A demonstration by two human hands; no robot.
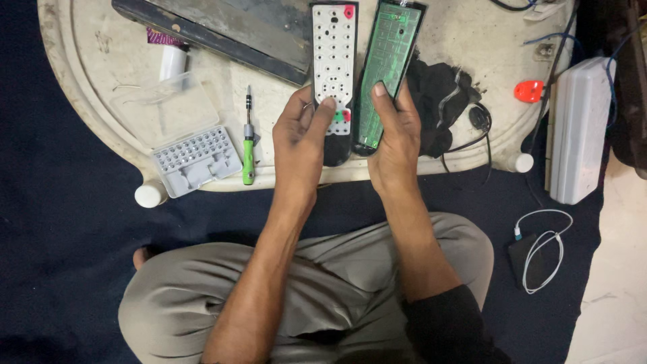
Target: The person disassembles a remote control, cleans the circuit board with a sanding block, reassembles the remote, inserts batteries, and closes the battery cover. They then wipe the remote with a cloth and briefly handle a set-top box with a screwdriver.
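**Remote split open, one half in each hand**

Your left hand (300,138) is closed around the front shell of the remote (334,74), the half with the white rubber keypad facing up, thumb pressing near its lower buttons. Your right hand (393,138) is closed around the other half, the green circuit board (385,71) in its dark back cover, thumb flat on the board. The two halves sit side by side, just about touching along their long edges, top ends over the bench (87,81), lower ends in your palms at the bench's near edge.

Left of your hands: a green-handled screwdriver (249,145) lying on the bench, then an open grey bit case (195,160) with its clear lid flipped back. A dark plank (216,30) lies across the far side. A black cloth (441,101) and a black cable (482,121) are just right of the board.

Risks, judged from this view:
- The keypad sheet looks loose in the shell; tilt that half and it could slide out, likely onto your lap or the dark floor covering.
- Your thumb on the bare board: pressure or grease on the contacts could smear them.
- Both halves overhang the bench edge, so a slack grip drops one to the floor.
- The bit case sits right at the bench edge; an elbow nudge could tip it and scatter the bits.
- The cable near the board could snag it if you swing right.
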